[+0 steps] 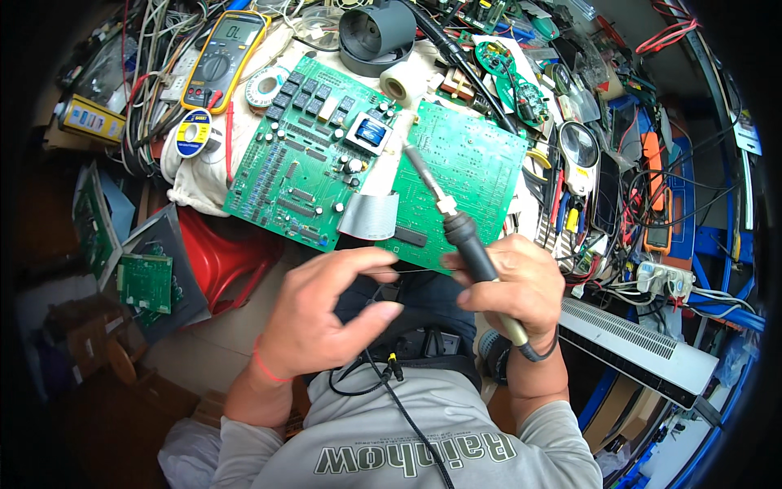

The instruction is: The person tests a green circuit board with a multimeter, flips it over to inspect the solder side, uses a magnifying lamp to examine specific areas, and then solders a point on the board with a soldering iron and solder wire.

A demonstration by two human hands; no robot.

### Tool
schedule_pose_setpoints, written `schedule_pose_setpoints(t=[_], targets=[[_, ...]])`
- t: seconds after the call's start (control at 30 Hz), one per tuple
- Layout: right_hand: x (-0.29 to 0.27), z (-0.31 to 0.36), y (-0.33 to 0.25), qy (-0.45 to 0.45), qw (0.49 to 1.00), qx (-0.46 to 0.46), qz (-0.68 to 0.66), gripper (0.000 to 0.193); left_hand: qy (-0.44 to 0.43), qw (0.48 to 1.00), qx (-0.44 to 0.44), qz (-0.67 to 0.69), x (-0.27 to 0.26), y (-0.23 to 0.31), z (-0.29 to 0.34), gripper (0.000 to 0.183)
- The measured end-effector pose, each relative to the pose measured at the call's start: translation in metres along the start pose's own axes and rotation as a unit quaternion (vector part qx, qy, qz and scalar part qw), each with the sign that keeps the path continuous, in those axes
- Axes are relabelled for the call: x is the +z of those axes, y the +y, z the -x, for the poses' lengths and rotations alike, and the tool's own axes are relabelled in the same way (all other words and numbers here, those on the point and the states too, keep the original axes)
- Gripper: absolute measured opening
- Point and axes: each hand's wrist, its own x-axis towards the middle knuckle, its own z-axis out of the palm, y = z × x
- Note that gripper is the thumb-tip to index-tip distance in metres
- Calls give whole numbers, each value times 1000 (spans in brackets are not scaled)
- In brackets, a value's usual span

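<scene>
My right hand (517,285) is wrapped round the dark handle of a soldering iron (466,243). Its metal shaft slants up and away to the left, over the right-hand green circuit board (464,163). Thumb and fingers apart in a curve, my left hand (330,306) hovers before the boards' near edge. A thin wire (419,271) stretches between the fingers of both hands; whether the left fingertips touch it I cannot make out. Farther left lies a second green board (285,179) full of components, joined to the first by a grey ribbon cable (371,216).
Behind the boards are a yellow multimeter (224,61), a solder spool (194,134), a roll of tape (399,84) and a dark round housing (377,37). Tools, cables and a magnifier (580,147) crowd the right side. A red stool (228,261) stands at the left.
</scene>
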Motion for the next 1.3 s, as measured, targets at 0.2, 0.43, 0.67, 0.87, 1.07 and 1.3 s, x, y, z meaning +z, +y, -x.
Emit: schedule_pose_setpoints(t=[0.2, 0.43, 0.67, 0.87, 1.07, 1.3], targets=[[7, 5, 29, 65, 998, 15, -15, 20, 61, 998, 6, 13, 21, -7, -38, 5], [5, 30, 64, 211, 926, 157, -271, 36, 218, 950, 105, -197, 12, -51, -81, 6], [7, 30, 80, 182, 933, 263, -166, 75, 215, 912, 127, -327, 19, -72, -110, 9], [14, 25, 80, 130, 933, 313, -119, 34, 224, 897, 153, -348, 23, -78, -121, 10], [25, 25, 82, 115, 955, 265, -68, 29, 195, 896, 164, -363, 20, -79, -123, 9], [31, 25, 83, 120, 959, 251, -56, 31, 171, 888, 174, -390, 17, -78, -125, 8]])
